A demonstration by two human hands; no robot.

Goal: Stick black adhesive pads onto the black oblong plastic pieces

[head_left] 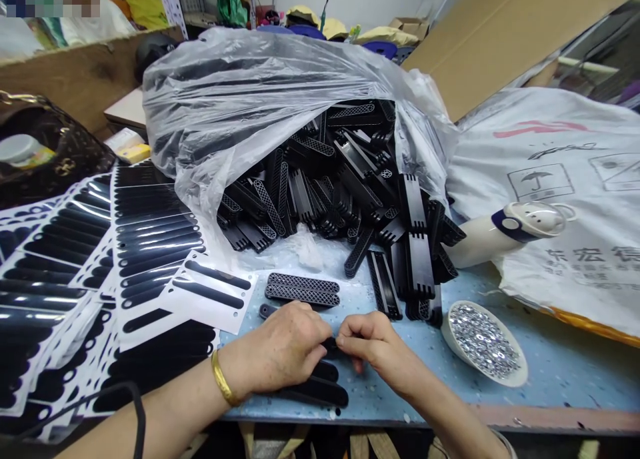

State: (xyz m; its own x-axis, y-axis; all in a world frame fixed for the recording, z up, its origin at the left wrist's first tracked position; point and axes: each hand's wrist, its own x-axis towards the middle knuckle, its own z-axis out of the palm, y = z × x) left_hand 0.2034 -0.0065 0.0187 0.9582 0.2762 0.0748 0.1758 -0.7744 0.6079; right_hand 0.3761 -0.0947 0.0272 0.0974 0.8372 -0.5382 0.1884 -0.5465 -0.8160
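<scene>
My left hand (293, 342) and right hand (367, 339) pinch a black piece (329, 344), its shape mostly hidden, near round-ended, latticed black plastic bars (303, 286).

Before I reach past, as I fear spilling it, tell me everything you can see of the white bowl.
The white bowl is smooth, rounded, plain-rimmed, perhaps ceramic or plastic. Small shiny silvery pieces, metallic in look, fill it close to the rim. It sits on the speckled blue tabletop, right of the right hand, which isn't touching it.

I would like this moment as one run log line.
left hand: holding dark piece | right hand: at its end, grip unclear | bowl: small metal pieces inside
</scene>
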